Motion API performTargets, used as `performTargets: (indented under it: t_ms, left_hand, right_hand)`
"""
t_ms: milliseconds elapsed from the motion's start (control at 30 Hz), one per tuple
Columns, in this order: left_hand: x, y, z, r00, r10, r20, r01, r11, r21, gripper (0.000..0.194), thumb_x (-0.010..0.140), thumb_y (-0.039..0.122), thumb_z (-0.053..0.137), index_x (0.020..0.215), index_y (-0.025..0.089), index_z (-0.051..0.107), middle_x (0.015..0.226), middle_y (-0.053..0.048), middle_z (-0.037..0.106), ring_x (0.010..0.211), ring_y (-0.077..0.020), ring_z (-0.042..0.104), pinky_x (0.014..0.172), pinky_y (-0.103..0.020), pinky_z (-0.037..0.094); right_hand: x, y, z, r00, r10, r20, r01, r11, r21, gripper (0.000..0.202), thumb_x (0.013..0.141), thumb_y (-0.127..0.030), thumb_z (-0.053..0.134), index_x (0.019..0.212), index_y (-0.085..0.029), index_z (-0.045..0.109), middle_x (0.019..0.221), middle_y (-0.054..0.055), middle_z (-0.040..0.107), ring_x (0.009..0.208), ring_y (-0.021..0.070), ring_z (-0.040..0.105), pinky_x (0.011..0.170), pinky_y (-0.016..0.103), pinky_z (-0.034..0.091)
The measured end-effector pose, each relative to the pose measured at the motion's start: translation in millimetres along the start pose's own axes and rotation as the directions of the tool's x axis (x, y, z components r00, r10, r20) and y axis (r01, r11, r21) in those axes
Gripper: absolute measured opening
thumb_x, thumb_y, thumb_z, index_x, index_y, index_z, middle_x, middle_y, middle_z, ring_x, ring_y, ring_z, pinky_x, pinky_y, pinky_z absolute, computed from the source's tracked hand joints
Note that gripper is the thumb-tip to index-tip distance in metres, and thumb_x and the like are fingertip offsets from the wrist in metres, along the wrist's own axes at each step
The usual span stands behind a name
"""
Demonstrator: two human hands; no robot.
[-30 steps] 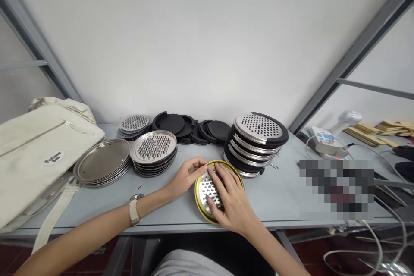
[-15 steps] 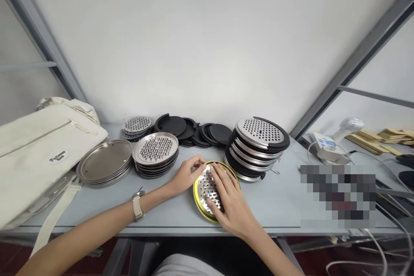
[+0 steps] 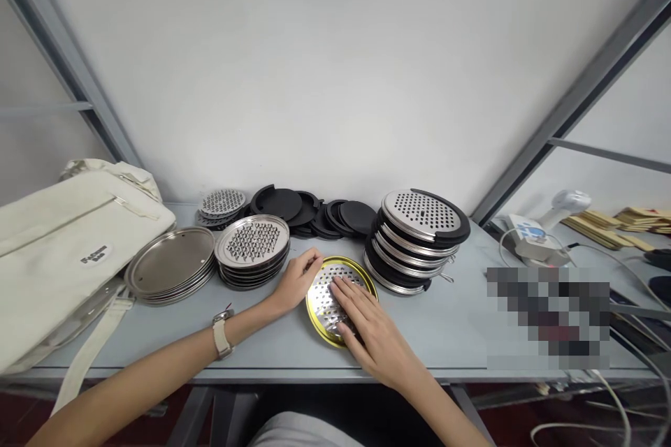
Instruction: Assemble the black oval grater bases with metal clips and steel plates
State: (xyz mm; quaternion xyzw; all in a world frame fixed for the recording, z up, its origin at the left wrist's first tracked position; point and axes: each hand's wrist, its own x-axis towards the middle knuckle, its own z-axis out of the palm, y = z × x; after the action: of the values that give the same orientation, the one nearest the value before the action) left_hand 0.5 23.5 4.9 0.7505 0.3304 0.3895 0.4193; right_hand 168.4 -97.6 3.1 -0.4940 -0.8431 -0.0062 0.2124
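Note:
A round metal grater disc with a yellow rim (image 3: 321, 307) lies on the table in front of me. My right hand (image 3: 367, 325) rests on its perforated face, fingers spread out flat and thumb apart. At the disc's upper left edge is my left hand (image 3: 298, 282), its fingers curled together; whatever they hold, if anything, is hidden. Left of it stands a stack of silver grater discs (image 3: 252, 241). To the right rises a taller stack of perforated discs with black rims (image 3: 422, 215).
Plain metal plates (image 3: 172, 262) are stacked at the left, beside a cream bag (image 3: 78, 237). Black round parts (image 3: 356, 216) and small grater discs (image 3: 223, 202) lie along the wall. A white device (image 3: 535, 241) with cables and yellowish strips (image 3: 592, 230) sit at the right.
The yellow-rimmed disc has shifted slightly left and up, showing more of its face. My left hand has drawn back a little from over the disc, its fingers more curled. My right fingers have slid lower.

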Motion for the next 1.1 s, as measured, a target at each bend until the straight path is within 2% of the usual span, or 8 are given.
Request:
performTargets:
  t_ms: [200, 400, 500, 567, 733, 867, 1000, 1100]
  left_hand:
    - [1, 0, -0.1, 1.0, 0.026, 0.015, -0.027, 0.999, 0.022, 0.026, 0.092, 0.035, 0.042, 0.077, 0.016, 0.052, 0.068, 0.003, 0.052, 0.066, -0.0121, 0.048, 0.064, -0.023, 0.037]
    - [1, -11, 0.0, 1.0, 0.013, -0.022, -0.01, 0.99, 0.141, 0.014, 0.09, 0.025, 0.042, 0.088, 0.018, 0.054, 0.083, -0.001, 0.058, 0.08, -0.0157, 0.055, 0.074, -0.028, 0.042]
    - [0, -13, -1.2, 0.993, 0.079, -0.082, -0.061, 0.975, 0.213, 0.012, 0.089, 0.019, 0.042, 0.096, 0.019, 0.052, 0.096, -0.004, 0.055, 0.096, -0.0182, 0.053, 0.087, -0.033, 0.041]
    - [-2, -9, -2.2, 0.99, 0.121, -0.073, -0.099, 0.964, 0.249, 0.013, 0.089, 0.018, 0.041, 0.097, 0.019, 0.051, 0.098, -0.005, 0.053, 0.099, -0.0187, 0.051, 0.092, -0.035, 0.039]
    - [-7, 5, -2.5, 0.974, 0.213, 0.08, -0.227, 0.942, 0.246, 0.019, 0.091, 0.018, 0.039, 0.102, 0.019, 0.055, 0.103, -0.007, 0.057, 0.102, -0.0195, 0.053, 0.091, -0.035, 0.042]
    - [-10, 11, -2.6, 0.896, 0.314, 0.315, -0.395, 0.887, 0.239, 0.036, 0.091, 0.013, 0.037, 0.12, 0.021, 0.056, 0.121, -0.007, 0.06, 0.116, -0.0208, 0.051, 0.102, -0.039, 0.035]
    - [-13, 14, -5.1, 0.805, 0.312, 0.504, -0.482, 0.84, 0.249, 0.049, 0.088, 0.009, 0.036, 0.133, 0.023, 0.047, 0.136, -0.008, 0.051, 0.128, -0.021, 0.043, 0.108, -0.041, 0.028]
    - [-15, 18, -6.5, 0.753, 0.309, 0.581, -0.529, 0.81, 0.254, 0.051, 0.088, 0.008, 0.036, 0.136, 0.022, 0.044, 0.137, -0.009, 0.05, 0.13, -0.021, 0.04, 0.11, -0.041, 0.025]
  right_hand:
    - [0, 1, 2, 1.0, -0.001, -0.012, 0.001, 1.0, 0.005, 0.058, 0.095, -0.023, 0.038, 0.149, -0.015, 0.018, 0.152, 0.009, 0.026, 0.14, 0.0217, 0.021, 0.113, 0.045, 0.03]
    - [-5, 6, 10, 0.959, 0.063, -0.276, -0.059, 0.998, 0.023, 0.056, 0.094, -0.015, 0.033, 0.147, -0.013, 0.018, 0.149, 0.014, 0.03, 0.138, 0.0256, 0.025, 0.109, 0.052, 0.032]
    - [-7, 8, 13, 0.916, 0.145, -0.374, -0.132, 0.989, 0.061, 0.052, 0.093, -0.013, 0.034, 0.144, -0.013, 0.024, 0.147, 0.016, 0.031, 0.136, 0.0278, 0.028, 0.106, 0.054, 0.035]
    - [-7, 9, 16, 0.887, 0.179, -0.425, -0.167, 0.984, 0.067, 0.051, 0.092, -0.011, 0.035, 0.142, -0.014, 0.025, 0.145, 0.018, 0.033, 0.134, 0.0288, 0.031, 0.103, 0.055, 0.036]
    - [-8, 13, 23, 0.815, 0.209, -0.54, -0.19, 0.977, 0.092, 0.054, 0.088, -0.005, 0.035, 0.14, -0.014, 0.026, 0.135, 0.019, 0.041, 0.128, 0.0286, 0.038, 0.099, 0.055, 0.04]
    - [-13, 18, 27, 0.768, 0.28, -0.576, -0.249, 0.959, 0.133, 0.056, 0.082, -0.001, 0.031, 0.136, -0.014, 0.03, 0.129, 0.018, 0.045, 0.121, 0.0275, 0.043, 0.096, 0.054, 0.042]
    - [-15, 21, 28, 0.779, 0.295, -0.553, -0.286, 0.952, 0.106, 0.055, 0.08, -0.002, 0.032, 0.135, -0.012, 0.031, 0.125, 0.019, 0.047, 0.117, 0.029, 0.047, 0.093, 0.054, 0.045]
    - [-13, 21, 29, 0.814, 0.264, -0.518, -0.281, 0.959, 0.049, 0.053, 0.081, -0.003, 0.033, 0.134, -0.011, 0.032, 0.119, 0.019, 0.05, 0.112, 0.0293, 0.049, 0.089, 0.051, 0.048]
